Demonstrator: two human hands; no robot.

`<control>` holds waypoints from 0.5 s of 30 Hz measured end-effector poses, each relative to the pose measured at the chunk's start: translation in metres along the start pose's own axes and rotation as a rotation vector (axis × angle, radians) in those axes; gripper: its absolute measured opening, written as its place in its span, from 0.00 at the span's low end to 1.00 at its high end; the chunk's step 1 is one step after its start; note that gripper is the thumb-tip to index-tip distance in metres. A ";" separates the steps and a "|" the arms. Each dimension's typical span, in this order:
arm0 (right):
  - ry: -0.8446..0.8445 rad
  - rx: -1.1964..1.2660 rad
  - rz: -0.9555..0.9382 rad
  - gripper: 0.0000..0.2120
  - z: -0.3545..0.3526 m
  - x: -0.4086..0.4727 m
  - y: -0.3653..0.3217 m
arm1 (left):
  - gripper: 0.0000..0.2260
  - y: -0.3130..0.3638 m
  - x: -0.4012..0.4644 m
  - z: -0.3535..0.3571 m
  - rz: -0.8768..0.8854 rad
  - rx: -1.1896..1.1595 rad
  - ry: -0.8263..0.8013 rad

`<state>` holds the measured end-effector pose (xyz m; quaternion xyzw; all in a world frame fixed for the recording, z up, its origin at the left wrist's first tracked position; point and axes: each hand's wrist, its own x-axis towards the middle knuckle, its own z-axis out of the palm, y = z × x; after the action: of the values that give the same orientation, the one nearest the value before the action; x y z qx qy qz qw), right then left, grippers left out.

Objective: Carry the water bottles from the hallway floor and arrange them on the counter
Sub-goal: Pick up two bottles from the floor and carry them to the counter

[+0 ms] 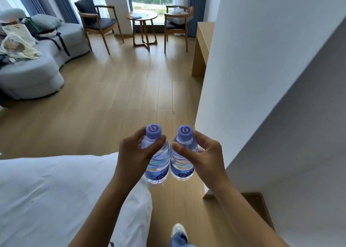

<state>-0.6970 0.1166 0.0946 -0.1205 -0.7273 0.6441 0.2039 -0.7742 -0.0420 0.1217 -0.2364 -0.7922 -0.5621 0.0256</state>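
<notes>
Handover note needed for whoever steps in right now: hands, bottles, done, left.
Left hand grips the left bottle at its neck; right hand grips the right bottle the same way.
Both bottles are upright, capped, side by side, held above the wood floor beside the bed.
Done: two bottles picked up.
Left: carry them to the counter and arrange them. No counter identifiable for certain; a wooden desk stands ahead on the right.
</notes>
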 end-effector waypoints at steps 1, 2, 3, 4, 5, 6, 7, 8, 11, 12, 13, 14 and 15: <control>0.001 -0.005 -0.006 0.29 -0.001 0.024 0.002 | 0.15 -0.005 0.022 0.004 0.010 -0.006 0.004; 0.001 -0.011 -0.008 0.29 -0.001 0.046 0.004 | 0.15 -0.010 0.044 0.008 0.014 -0.015 0.008; 0.003 -0.016 -0.011 0.29 0.000 0.064 0.004 | 0.16 -0.015 0.060 0.011 0.016 -0.020 0.013; 0.007 -0.014 -0.010 0.28 0.001 0.085 0.007 | 0.15 -0.021 0.080 0.014 0.011 -0.028 0.016; 0.012 -0.017 -0.006 0.28 0.003 0.105 0.011 | 0.14 -0.029 0.099 0.018 0.003 -0.033 0.016; 0.014 -0.022 -0.002 0.27 0.005 0.127 0.015 | 0.12 -0.038 0.120 0.021 -0.004 -0.040 0.012; 0.015 -0.028 0.001 0.26 0.007 0.149 0.020 | 0.10 -0.047 0.141 0.025 -0.010 -0.048 0.004; 0.015 -0.035 0.002 0.25 0.009 0.167 0.023 | 0.09 -0.053 0.158 0.029 -0.012 -0.056 0.000; 0.041 -0.054 0.003 0.23 0.019 0.237 0.041 | 0.07 -0.079 0.228 0.037 -0.008 -0.069 -0.025; 0.054 -0.051 0.008 0.23 0.023 0.261 0.046 | 0.07 -0.088 0.253 0.039 0.001 -0.069 -0.036; 0.066 -0.051 0.006 0.22 0.027 0.282 0.048 | 0.08 -0.095 0.275 0.041 0.014 -0.068 -0.040; 0.077 -0.054 0.000 0.20 0.032 0.307 0.052 | 0.08 -0.103 0.301 0.042 0.020 -0.074 -0.049; 0.086 -0.062 0.000 0.19 0.036 0.330 0.055 | 0.09 -0.111 0.327 0.043 0.018 -0.078 -0.061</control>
<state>-1.0112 0.2371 0.0843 -0.1544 -0.7373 0.6157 0.2312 -1.0990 0.0812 0.1086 -0.2612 -0.7681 -0.5847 -0.0028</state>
